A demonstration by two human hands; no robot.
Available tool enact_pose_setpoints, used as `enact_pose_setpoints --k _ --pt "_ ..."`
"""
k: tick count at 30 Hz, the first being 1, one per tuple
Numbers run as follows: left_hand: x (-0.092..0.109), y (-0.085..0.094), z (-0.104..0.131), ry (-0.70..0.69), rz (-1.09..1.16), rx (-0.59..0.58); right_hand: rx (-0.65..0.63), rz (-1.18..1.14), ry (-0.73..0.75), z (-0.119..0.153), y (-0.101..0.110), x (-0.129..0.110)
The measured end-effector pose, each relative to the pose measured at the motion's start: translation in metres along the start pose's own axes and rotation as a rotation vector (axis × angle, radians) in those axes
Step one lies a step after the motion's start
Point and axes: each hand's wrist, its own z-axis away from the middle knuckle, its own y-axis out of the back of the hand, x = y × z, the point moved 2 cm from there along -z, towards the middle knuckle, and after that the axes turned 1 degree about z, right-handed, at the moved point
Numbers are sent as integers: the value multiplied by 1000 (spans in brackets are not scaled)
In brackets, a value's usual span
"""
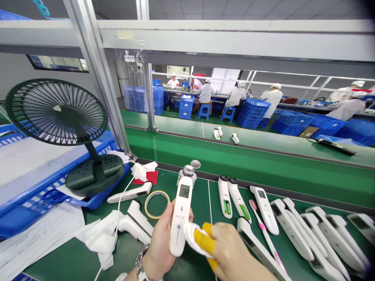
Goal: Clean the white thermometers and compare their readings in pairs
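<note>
My left hand (160, 244) is wrapped round a white infrared thermometer (177, 226), held upright with its small screen lit and facing me. Yellow finger covers sit on some fingers of my right hand (230, 248), which pinches a folded white cloth (191, 239) against the thermometer's lower right edge. Just behind the thermometer's head stands a bottle (188, 171) with a metal top and its round lid flipped up. To the left lie a tape roll (157, 204) and more white thermometers (136, 222). A pink and white toothbrush (267, 234) lies to the right.
Several thermometers (293, 230) lie along the right; two (225, 197) show green batteries. At left, a dark green fan (95, 175) stands over a blue basket (43, 191), near crumpled white cloth (101, 238) and a white cable. A metal post (99, 74) rises behind. People sit at benches beyond.
</note>
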Motion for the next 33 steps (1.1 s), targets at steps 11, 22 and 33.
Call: enact_pose_setpoints --k 11,22,33 --pt "4 7 -6 102 -48 29 -234 -565 -39 -3 19 -2" --pt "-8 6 -2 34 -183 -120 238 -395 -258 -13 22 34" --pt "-8 10 -9 -32 -152 -57 -397 -373 258 10 -10 -22"
